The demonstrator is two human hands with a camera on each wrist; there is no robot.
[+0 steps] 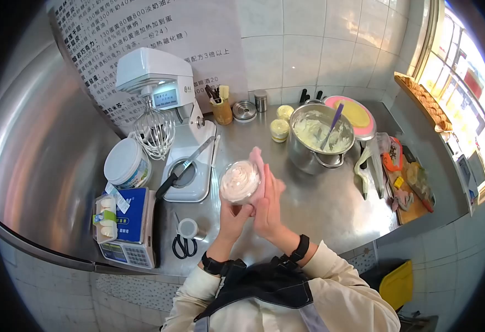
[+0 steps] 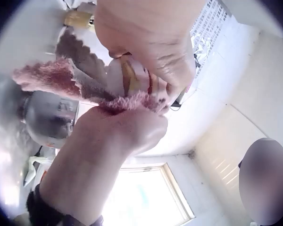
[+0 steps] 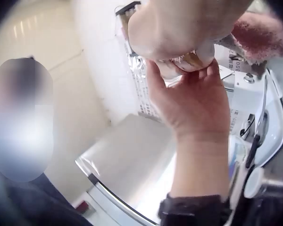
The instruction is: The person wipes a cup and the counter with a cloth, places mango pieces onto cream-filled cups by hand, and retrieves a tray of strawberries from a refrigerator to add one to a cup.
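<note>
My left hand (image 1: 232, 220) grips a clear cup (image 2: 115, 77) from below and the side. Pale pink cream (image 1: 239, 181) is swirled at its top, and brown and white layers show through the wall in the left wrist view. A fuzzy pink cloth (image 1: 257, 166) is in my right hand (image 1: 269, 207), pressed against the cup's right side. Loose ends of the cloth stick out beyond the fingers. In the right wrist view the left fingers (image 3: 210, 70) wrap around the cup, while the right hand covers part of it.
A stand mixer (image 1: 162, 83), a long knife (image 1: 181, 169) and a scale (image 1: 126, 221) stand left. Black scissors (image 1: 184, 246) lie by a small lidded jar (image 1: 189, 229). At right are a steel pot (image 1: 309, 157) of cream, a piping bag (image 1: 362, 171) and a wooden board (image 1: 416, 207).
</note>
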